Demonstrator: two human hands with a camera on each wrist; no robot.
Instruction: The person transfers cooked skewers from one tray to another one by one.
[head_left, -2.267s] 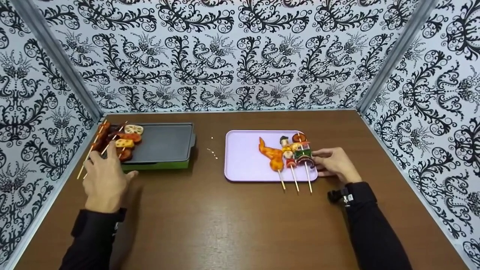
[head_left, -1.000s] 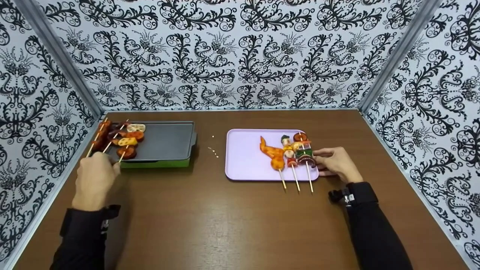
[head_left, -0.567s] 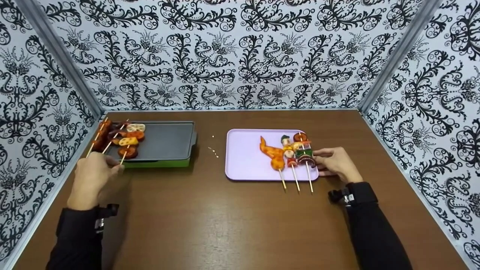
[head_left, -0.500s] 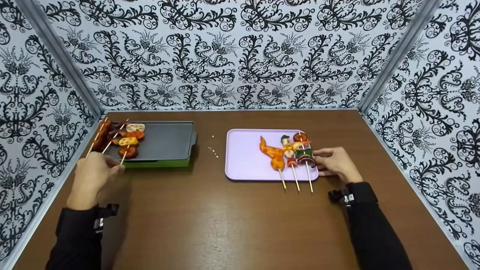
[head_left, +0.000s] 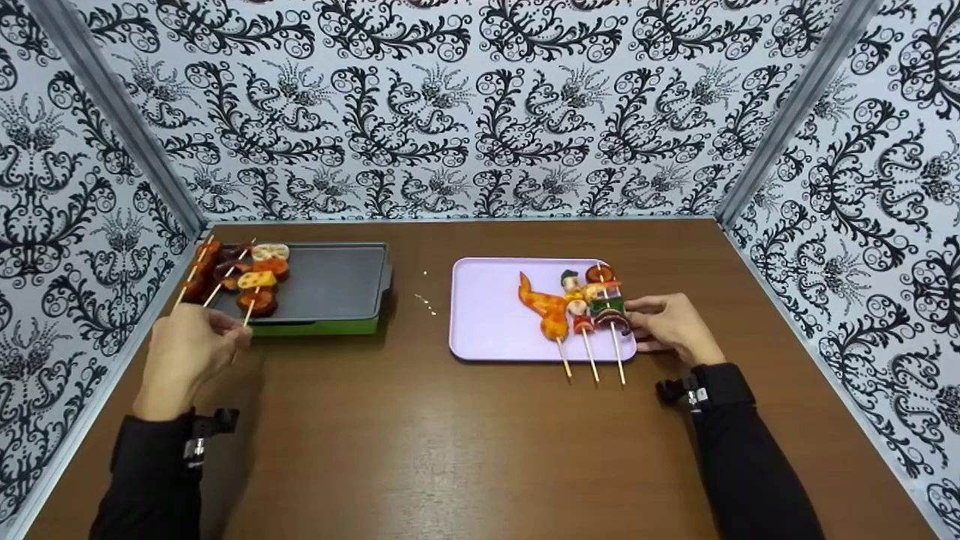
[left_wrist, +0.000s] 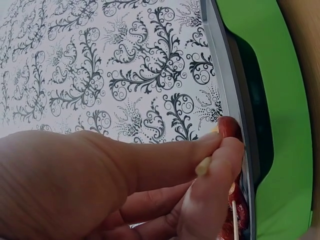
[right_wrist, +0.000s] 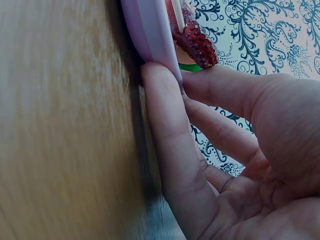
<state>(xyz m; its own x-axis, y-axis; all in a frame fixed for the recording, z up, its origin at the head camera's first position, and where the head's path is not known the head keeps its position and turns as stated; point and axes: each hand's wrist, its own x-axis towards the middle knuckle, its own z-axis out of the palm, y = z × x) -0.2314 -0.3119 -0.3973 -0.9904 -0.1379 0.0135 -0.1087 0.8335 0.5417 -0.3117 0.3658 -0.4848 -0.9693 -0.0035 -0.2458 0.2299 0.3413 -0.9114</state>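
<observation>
The brown table (head_left: 450, 450) carries every item; a patterned wall (head_left: 480, 112) encloses it on three sides. The dark griddle plate (head_left: 330, 285) on its green base (head_left: 315, 328) lies just beyond the left hand (head_left: 191, 352); the lilac tray (head_left: 495, 315) lies directly to the left of the right hand (head_left: 671, 326).

Left hand: fingers curled, thumb and forefinger (left_wrist: 215, 170) pinching the near end of a wooden skewer stick (left_wrist: 204, 166); this skewer (head_left: 255, 294) runs away from the pinch onto the griddle's left end, its food pieces resting there beside two further skewers (head_left: 206, 266).

Right hand: fingers extended and loose, grasping nothing; the fingertips (right_wrist: 160, 90) press against the tray's right rim; three skewers (head_left: 589, 307) lie on the tray just left of the fingertips, sticks overhanging the near rim.
</observation>
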